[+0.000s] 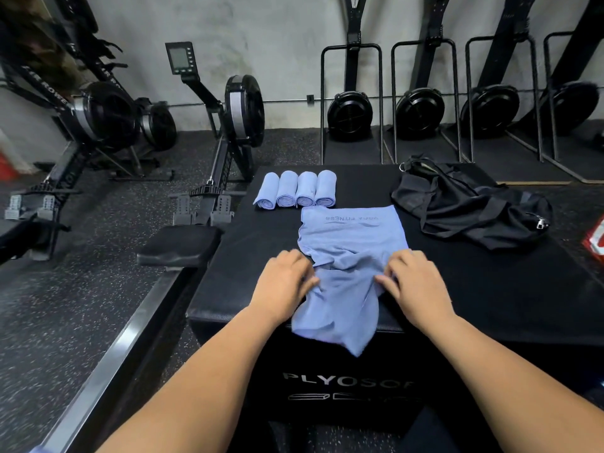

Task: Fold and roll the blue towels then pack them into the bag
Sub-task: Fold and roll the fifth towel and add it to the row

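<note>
- Pinched in curled fingers of left hand [283, 284] and right hand [415, 282]: blue towel [346, 243], bunched mid-length on plyo box [242, 263], near end drooping over edge.
- Soft, light, limp; likely best taken by corners.
- Beyond: four rolled towels [295, 190], black bag [470, 207].

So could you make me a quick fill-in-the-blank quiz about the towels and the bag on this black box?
1. ____ rolled towels lie side by side on the black box.
2. The left hand and right hand both grip the unrolled towel, which is ____ in colour.
3. The bag, right of the towels, is ____ in colour.
Missing words: four; blue; black.
</note>
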`<state>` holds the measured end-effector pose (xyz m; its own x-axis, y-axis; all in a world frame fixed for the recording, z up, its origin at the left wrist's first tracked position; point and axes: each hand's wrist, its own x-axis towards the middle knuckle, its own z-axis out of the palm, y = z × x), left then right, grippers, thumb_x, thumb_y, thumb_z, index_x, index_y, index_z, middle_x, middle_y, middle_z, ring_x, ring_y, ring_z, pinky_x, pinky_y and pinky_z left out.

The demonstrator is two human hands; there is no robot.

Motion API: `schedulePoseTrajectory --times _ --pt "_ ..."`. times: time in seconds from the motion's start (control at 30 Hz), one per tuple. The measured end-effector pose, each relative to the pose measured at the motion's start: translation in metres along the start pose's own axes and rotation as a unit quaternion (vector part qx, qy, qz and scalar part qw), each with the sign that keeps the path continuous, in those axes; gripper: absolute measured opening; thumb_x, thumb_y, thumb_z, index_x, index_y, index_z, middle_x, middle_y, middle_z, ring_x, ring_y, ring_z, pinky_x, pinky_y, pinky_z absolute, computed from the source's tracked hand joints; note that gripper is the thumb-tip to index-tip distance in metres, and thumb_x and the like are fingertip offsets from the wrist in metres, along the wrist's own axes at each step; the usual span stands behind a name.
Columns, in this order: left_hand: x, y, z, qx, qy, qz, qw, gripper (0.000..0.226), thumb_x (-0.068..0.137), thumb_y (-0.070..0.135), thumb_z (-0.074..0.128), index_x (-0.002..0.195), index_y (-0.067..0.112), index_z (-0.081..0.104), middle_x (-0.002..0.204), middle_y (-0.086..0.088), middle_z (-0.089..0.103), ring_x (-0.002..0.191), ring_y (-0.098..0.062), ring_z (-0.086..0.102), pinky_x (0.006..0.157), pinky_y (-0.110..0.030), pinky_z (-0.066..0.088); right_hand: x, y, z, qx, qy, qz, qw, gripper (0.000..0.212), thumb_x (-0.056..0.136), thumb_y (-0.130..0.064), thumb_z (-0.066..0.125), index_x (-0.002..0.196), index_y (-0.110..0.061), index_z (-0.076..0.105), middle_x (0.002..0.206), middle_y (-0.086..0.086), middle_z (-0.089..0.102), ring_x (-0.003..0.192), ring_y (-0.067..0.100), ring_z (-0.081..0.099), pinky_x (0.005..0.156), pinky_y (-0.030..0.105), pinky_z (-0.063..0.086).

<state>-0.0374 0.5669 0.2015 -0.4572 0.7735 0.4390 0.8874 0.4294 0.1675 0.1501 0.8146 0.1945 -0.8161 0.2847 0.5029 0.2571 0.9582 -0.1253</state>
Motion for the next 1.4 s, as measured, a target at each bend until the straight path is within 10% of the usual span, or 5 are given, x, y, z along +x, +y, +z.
schedulePoseTrajectory --times 0.13,0.27,0.67,1.0,1.4 --pt "0.005 -0.009 -0.004 0.040 -0.005 -0.069 0.997 0.013 0.087 0.033 0.076 0.092 0.027 0.065 0.103 0.005 0.056 0.094 -0.026 0.053 0.074 -0.038 0.042 0.002 0.016 -0.005 -0.023 0.013 0.086 0.996 0.022 0.080 -0.032 0.084 0.091 -0.022 0.068 0.107 -0.002 0.055 0.100 0.028 0.050 0.074 0.041 0.043" --pt "-0.004 0.002 -0.001 0.010 -0.039 0.034 0.999 0.032 0.075 0.019 0.067 0.107 0.026 0.068 0.116 0.005 0.058 0.104 -0.028 0.054 0.082 -0.039 0.044 -0.006 0.012 -0.006 -0.020 -0.032 -0.097 0.995 0.027 0.075 -0.013 0.071 0.097 -0.029 0.069 0.107 -0.005 0.057 0.096 0.028 0.054 0.071 0.038 0.040" --pt "-0.022 0.005 0.014 -0.047 -0.121 0.102 0.986 0.025 0.095 0.055 0.062 0.102 0.032 0.068 0.114 0.016 0.060 0.103 -0.013 0.059 0.096 -0.037 0.044 -0.027 0.019 -0.009 0.025 -0.128 -0.215 0.968 0.035 0.100 -0.063 0.055 0.101 -0.029 0.063 0.117 -0.006 0.057 0.114 0.020 0.056 0.092 0.037 0.046" --pt "-0.006 0.013 -0.005 -0.113 -0.030 -0.044 0.992 0.022 0.091 0.043 0.076 0.090 0.027 0.062 0.077 0.015 0.059 0.067 -0.012 0.050 0.061 -0.027 0.034 -0.026 0.027 -0.017 0.021 -0.050 -0.105 0.993 0.013 0.089 -0.029 0.073 0.100 -0.028 0.065 0.117 -0.010 0.059 0.108 0.023 0.056 0.083 0.039 0.046" --pt "-0.032 -0.015 -0.003 -0.102 -0.095 0.088 0.986 0.016 0.087 0.018 0.067 0.102 0.021 0.070 0.114 0.013 0.071 0.106 -0.017 0.069 0.092 -0.037 0.054 -0.030 0.007 0.000 0.156 -0.015 0.012 0.988 0.023 0.102 -0.043 0.059 0.099 -0.025 0.073 0.101 -0.014 0.069 0.095 0.014 0.066 0.082 0.033 0.053"
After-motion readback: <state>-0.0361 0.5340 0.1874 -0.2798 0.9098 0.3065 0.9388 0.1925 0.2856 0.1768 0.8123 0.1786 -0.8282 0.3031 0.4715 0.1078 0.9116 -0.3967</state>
